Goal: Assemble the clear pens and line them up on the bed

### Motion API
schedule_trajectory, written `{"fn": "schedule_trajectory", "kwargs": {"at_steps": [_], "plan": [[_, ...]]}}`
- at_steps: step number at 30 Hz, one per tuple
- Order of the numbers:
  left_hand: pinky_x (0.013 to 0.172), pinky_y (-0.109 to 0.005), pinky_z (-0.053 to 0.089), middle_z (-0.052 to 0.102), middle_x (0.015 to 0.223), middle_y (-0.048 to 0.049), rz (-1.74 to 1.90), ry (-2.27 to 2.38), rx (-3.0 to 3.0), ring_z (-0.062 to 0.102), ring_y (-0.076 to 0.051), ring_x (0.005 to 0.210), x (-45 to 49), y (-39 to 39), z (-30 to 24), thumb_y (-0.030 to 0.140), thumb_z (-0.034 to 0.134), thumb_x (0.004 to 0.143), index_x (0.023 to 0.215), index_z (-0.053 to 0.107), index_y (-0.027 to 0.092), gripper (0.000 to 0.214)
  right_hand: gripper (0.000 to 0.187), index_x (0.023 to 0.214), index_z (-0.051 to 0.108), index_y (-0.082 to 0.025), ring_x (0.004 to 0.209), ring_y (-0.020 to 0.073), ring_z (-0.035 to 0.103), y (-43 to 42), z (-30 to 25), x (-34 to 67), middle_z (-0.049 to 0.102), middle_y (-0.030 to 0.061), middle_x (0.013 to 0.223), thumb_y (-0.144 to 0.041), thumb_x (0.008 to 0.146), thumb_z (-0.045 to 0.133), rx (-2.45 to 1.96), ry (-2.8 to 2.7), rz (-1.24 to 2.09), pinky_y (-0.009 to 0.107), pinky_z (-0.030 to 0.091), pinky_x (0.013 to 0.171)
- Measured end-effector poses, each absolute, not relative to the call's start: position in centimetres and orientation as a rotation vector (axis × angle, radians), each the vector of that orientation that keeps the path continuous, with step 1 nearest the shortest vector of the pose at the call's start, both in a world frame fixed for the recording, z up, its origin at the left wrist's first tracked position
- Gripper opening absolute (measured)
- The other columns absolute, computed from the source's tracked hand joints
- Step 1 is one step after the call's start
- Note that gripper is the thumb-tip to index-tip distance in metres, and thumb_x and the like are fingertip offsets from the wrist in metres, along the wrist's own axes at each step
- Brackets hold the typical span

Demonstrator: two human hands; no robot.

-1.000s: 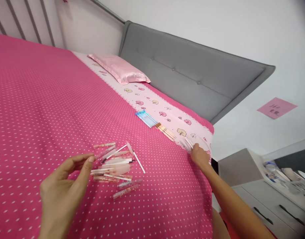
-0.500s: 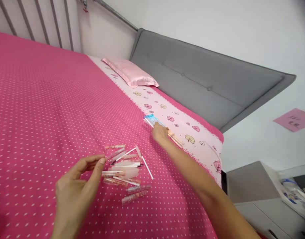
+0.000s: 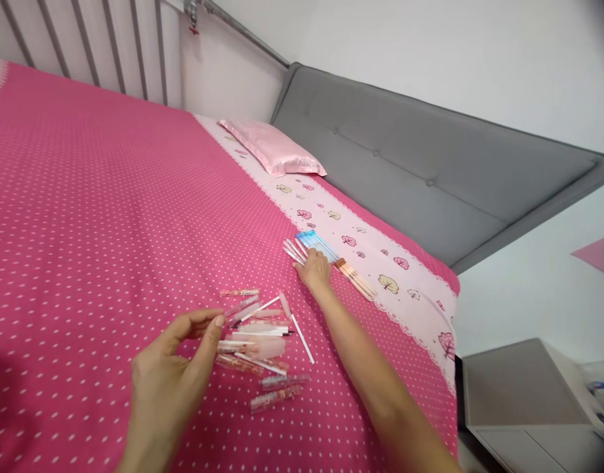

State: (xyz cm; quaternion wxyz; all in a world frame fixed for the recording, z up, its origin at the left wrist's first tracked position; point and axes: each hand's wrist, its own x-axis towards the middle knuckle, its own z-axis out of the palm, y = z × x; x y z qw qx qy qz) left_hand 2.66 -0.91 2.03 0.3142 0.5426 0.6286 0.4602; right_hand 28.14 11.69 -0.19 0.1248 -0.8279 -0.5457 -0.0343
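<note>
My left hand (image 3: 176,368) is at the near left of a loose pile of clear and pinkish pen parts, with thumb and forefinger tips pinched together at the near end of a clear pen barrel (image 3: 243,305). Whether the barrel is between them I cannot make out. White refills (image 3: 302,338) and pink caps or tubes (image 3: 270,347) lie across the pile. Farther off, my right hand (image 3: 316,270) is closed over several whitish pens (image 3: 293,249), whose far ends stick out past the fingers. Beside them lies a row of blue pens (image 3: 309,238), then a row of peach-coloured pens (image 3: 356,279).
Everything lies on a pink dotted bedspread (image 3: 134,217) with a printed pale band. A pink pillow (image 3: 277,148) rests against the grey headboard (image 3: 405,151). A bedside cabinet (image 3: 523,387) stands at right; a pink note (image 3: 600,253) is on the wall.
My right hand has shifted slightly nearer and left of the blue pens, and whitish pens now show fanned beside them. My left hand keeps its place by the pile; the view has turned.
</note>
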Motion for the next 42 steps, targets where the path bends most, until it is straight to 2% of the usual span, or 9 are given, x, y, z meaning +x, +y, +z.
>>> {"fn": "schedule_trajectory", "kwargs": {"at_steps": [5, 7, 10, 12, 15, 20, 26, 34, 42], "plan": [[0.047, -0.021, 0.045, 0.071, 0.082, -0.0010, 1.208, 1.667, 1.437, 0.063, -0.017, 0.065, 2.9, -0.9, 1.8, 0.053, 0.060, 0.068, 0.086, 0.068, 0.023, 0.036, 0.042, 0.114, 0.051, -0.016, 0.106, 0.0227, 0.047, 9.8, -1.0, 28.3, 0.053, 0.0108, 0.113, -0.041, 0.080, 0.054, -2.314, -1.545, -0.075, 0.031, 0.036, 0.090], [0.046, -0.021, 0.045, 0.070, 0.082, -0.0008, 1.205, 1.661, 1.426, 0.063, -0.016, 0.064, 3.0, -0.8, 1.7, 0.053, 0.060, 0.068, 0.087, 0.068, 0.023, 0.036, 0.038, 0.109, 0.054, -0.016, 0.107, 0.0231, 0.046, 9.1, -1.0, 28.6, 0.053, 0.0110, 0.111, -0.039, 0.079, 0.056, -2.303, -1.521, -0.090, 0.031, 0.035, 0.092], [0.048, -0.021, 0.046, 0.070, 0.082, -0.0007, 1.204, 1.643, 1.419, 0.063, -0.016, 0.065, 3.2, -0.8, 1.6, 0.053, 0.060, 0.068, 0.087, 0.067, 0.022, 0.037, 0.043, 0.106, 0.056, -0.014, 0.108, 0.0265, 0.046, 8.3, -0.2, 29.3, 0.052, 0.0136, 0.114, -0.041, 0.072, 0.063, -2.353, -1.482, -0.060, 0.033, 0.035, 0.093], [0.049, -0.020, 0.046, 0.070, 0.081, -0.0007, 1.186, 1.646, 1.421, 0.064, -0.017, 0.068, 3.3, -0.8, 1.6, 0.053, 0.061, 0.068, 0.087, 0.067, 0.022, 0.037, 0.045, 0.107, 0.056, -0.013, 0.106, 0.0266, 0.050, 7.9, 0.5, 29.9, 0.054, 0.0151, 0.114, -0.043, 0.073, 0.062, -2.418, -1.452, 0.027, 0.033, 0.038, 0.089], [0.047, -0.020, 0.045, 0.070, 0.081, -0.0006, 1.166, 1.659, 1.430, 0.064, -0.018, 0.072, 3.4, -0.7, 1.7, 0.053, 0.061, 0.067, 0.087, 0.068, 0.023, 0.036, 0.034, 0.105, 0.059, -0.013, 0.095, 0.0252, 0.058, 7.7, 0.9, 30.9, 0.062, 0.0158, 0.102, -0.036, 0.082, 0.051, -2.491, -1.378, 0.115, 0.033, 0.042, 0.080], [0.054, -0.022, 0.049, 0.071, 0.077, -0.0011, 1.205, 1.620, 1.438, 0.064, -0.018, 0.069, 3.5, -0.7, 1.9, 0.052, 0.061, 0.067, 0.083, 0.069, 0.022, 0.034, 0.025, 0.098, 0.067, -0.019, 0.091, 0.0223, 0.062, 8.1, -0.1, 32.1, 0.068, 0.0094, 0.095, -0.032, 0.081, 0.053, -2.473, -1.308, 0.136, 0.029, 0.043, 0.076], [0.048, -0.022, 0.047, 0.070, 0.080, -0.0022, 1.160, 1.671, 1.357, 0.064, -0.018, 0.066, 3.9, -0.9, 2.1, 0.053, 0.062, 0.064, 0.085, 0.068, 0.022, 0.038, 0.026, 0.099, 0.068, -0.023, 0.087, 0.0188, 0.063, 8.6, -1.7, 32.7, 0.070, 0.0041, 0.095, -0.033, 0.081, 0.052, -2.392, -1.301, 0.122, 0.026, 0.045, 0.073], [0.052, -0.021, 0.048, 0.070, 0.078, -0.0009, 1.165, 1.639, 1.416, 0.063, -0.017, 0.067, 3.9, -0.8, 1.3, 0.054, 0.062, 0.066, 0.085, 0.067, 0.022, 0.037, 0.030, 0.091, 0.070, -0.020, 0.085, 0.0245, 0.063, 8.8, -2.2, 33.2, 0.070, 0.0097, 0.090, -0.033, 0.084, 0.044, -2.409, -1.230, 0.037, 0.031, 0.044, 0.071], [0.057, -0.021, 0.049, 0.070, 0.077, 0.0000, 1.159, 1.619, 1.457, 0.063, -0.016, 0.070, 3.9, -0.7, 1.3, 0.054, 0.061, 0.068, 0.085, 0.067, 0.023, 0.036, 0.030, 0.092, 0.071, -0.019, 0.079, 0.0221, 0.063, 8.8, -2.1, 32.9, 0.070, 0.0102, 0.085, -0.032, 0.085, 0.044, -2.404, -1.125, -0.005, 0.028, 0.043, 0.068]]}}
